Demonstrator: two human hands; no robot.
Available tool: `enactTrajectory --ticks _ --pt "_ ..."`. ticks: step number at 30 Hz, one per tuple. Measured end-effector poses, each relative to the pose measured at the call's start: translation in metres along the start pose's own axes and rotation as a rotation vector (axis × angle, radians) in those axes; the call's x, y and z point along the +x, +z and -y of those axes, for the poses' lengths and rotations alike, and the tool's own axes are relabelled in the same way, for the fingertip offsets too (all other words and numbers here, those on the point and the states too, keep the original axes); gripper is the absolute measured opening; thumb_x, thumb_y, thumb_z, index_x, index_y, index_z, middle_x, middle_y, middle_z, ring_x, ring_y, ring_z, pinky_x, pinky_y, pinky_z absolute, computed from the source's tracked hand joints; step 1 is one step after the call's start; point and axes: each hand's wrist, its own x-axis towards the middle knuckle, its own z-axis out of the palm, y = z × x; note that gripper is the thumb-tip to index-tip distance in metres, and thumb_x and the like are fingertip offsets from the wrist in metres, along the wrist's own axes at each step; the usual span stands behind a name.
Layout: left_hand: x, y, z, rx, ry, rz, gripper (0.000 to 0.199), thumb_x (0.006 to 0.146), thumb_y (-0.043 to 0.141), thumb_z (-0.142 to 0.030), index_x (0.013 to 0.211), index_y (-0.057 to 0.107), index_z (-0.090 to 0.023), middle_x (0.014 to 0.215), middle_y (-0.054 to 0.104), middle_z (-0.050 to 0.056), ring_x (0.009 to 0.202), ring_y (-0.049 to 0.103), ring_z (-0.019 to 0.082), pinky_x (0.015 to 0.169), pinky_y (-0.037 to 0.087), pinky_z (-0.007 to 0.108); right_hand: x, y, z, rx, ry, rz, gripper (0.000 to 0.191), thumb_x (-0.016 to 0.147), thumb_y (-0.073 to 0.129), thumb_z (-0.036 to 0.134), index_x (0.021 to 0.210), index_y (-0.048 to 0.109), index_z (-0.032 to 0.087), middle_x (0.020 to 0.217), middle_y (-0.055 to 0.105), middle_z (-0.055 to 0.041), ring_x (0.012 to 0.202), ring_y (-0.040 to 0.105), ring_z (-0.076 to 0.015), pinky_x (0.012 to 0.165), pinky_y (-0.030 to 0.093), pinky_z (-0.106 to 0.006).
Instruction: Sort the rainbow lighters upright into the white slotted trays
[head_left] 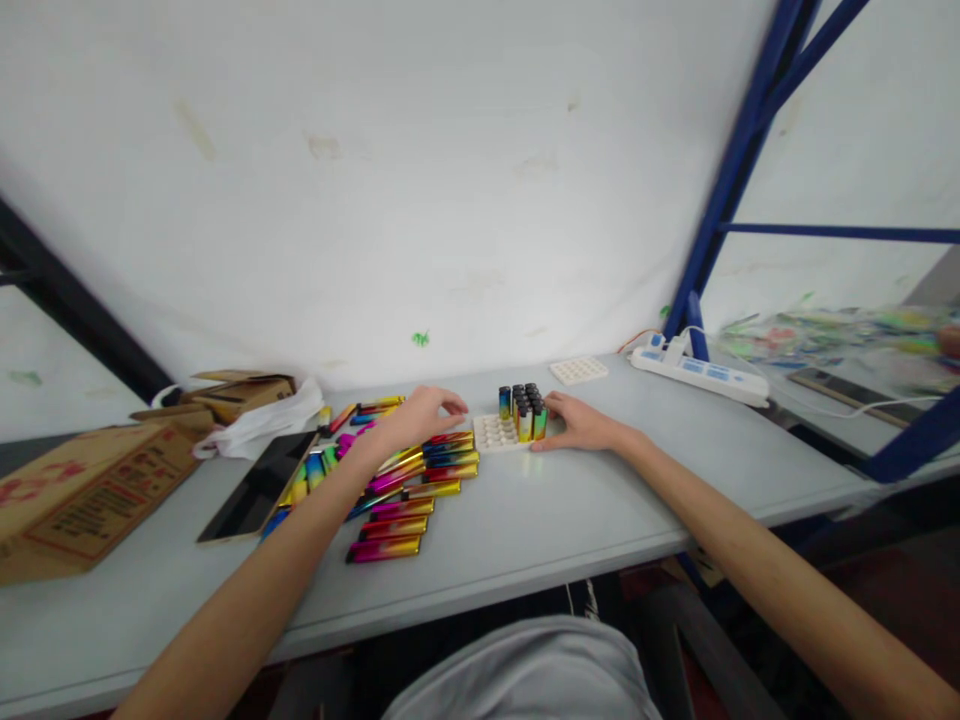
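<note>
A white tray with rows of round holes (493,434) lies on the table, with several shiny multicoloured lighters (525,420) upright in its right part, black tops up. Around the tray's right end curls my right hand (577,422), its thumb at the front corner and its fingers against the standing lighters. My left hand (427,415) hovers at the tray's left end, fingers apart and nothing visible in them. Under and in front of it, many loose lighters (397,525) lie on their sides in a spread pile. My left forearm hides part of that pile.
A second holed tray (579,371) lies by the wall. To the right are a white power strip (701,373) and a blue metal frame (720,190). A dark flat tablet-like device (259,487), a white plastic bag (262,420) and cardboard boxes (97,490) occupy the left.
</note>
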Motion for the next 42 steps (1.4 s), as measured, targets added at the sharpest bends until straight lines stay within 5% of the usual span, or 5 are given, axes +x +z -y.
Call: enactTrajectory --ticks 7,28,33,38,42 --pt "-0.031 -0.019 0.020 -0.003 0.007 0.097 0.028 0.082 0.069 -0.047 0.087 0.081 -0.022 0.088 0.080 0.005 0.081 0.071 0.022 0.079 0.051 0.028 -0.001 -0.003 0.002 -0.004 0.009 0.027 0.065 0.077 0.079 0.067 0.113 0.067 0.015 0.103 0.062 -0.0099 0.090 0.060 -0.0256 0.080 0.050 -0.036" --pt "-0.038 -0.006 0.009 0.026 0.171 0.230 0.021 0.082 0.074 -0.044 0.088 0.079 -0.025 0.119 0.067 0.007 0.109 0.063 0.024 0.101 0.045 0.032 -0.001 -0.002 0.000 0.016 0.025 0.027 0.065 0.076 0.080 0.067 0.115 0.068 0.016 0.106 0.063 -0.0097 0.092 0.061 -0.0263 0.083 0.052 -0.038" --pt "-0.040 -0.016 -0.002 -0.089 0.151 0.056 0.032 0.087 0.068 -0.051 0.097 0.079 -0.023 0.122 0.071 0.008 0.110 0.066 0.025 0.103 0.047 0.035 -0.001 -0.001 -0.001 0.021 0.015 0.025 0.067 0.077 0.080 0.065 0.120 0.067 0.016 0.106 0.063 -0.0107 0.093 0.061 -0.0271 0.084 0.052 -0.040" --pt "-0.037 -0.026 -0.010 -0.423 0.038 -0.144 0.036 0.081 0.076 -0.052 0.095 0.078 -0.019 0.085 0.077 0.005 0.076 0.069 0.020 0.074 0.056 0.029 -0.001 -0.001 0.000 0.024 0.015 0.022 0.067 0.076 0.080 0.066 0.120 0.067 0.017 0.106 0.064 -0.0103 0.092 0.061 -0.0266 0.083 0.052 -0.039" --pt "-0.035 -0.030 -0.013 -0.681 -0.039 -0.317 0.036 0.073 0.086 -0.046 0.091 0.077 -0.016 0.076 0.073 0.004 0.072 0.068 0.018 0.069 0.055 0.027 -0.001 -0.002 0.001 0.012 0.017 0.028 0.065 0.075 0.079 0.068 0.113 0.068 0.017 0.104 0.063 -0.0095 0.090 0.061 -0.0259 0.082 0.052 -0.037"
